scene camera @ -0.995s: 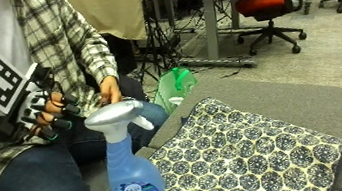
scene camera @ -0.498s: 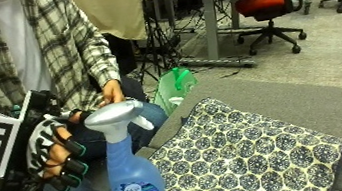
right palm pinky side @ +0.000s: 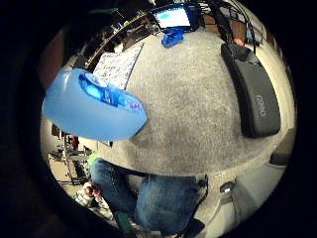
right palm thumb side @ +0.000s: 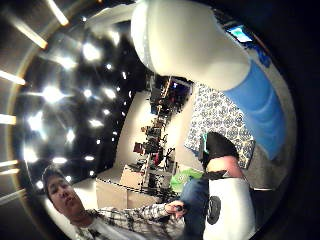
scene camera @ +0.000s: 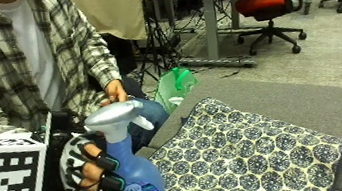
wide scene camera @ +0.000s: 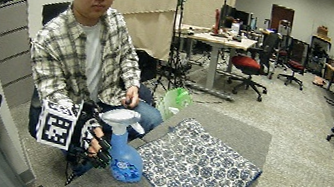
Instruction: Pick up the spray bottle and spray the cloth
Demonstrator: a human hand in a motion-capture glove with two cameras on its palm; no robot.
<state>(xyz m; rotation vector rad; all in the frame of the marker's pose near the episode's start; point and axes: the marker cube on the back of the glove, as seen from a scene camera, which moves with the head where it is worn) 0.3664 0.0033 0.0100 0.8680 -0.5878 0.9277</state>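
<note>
Upright at the near corner of the grey counter [scene camera: 273,101]: blue spray bottle [scene camera: 133,186], just beside the patterned cloth [scene camera: 246,155]. Gloved right hand [scene camera: 91,175] at the bottle's side, fingers curled around its body. Bare hand resting on the lap.

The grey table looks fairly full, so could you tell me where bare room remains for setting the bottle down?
Bare grey table runs beyond the patterned blue-and-white cloth, toward the far edge. The near corner is crowded: blue spray bottle, black-gloved right hand against it, and the cloth close beside.
</note>
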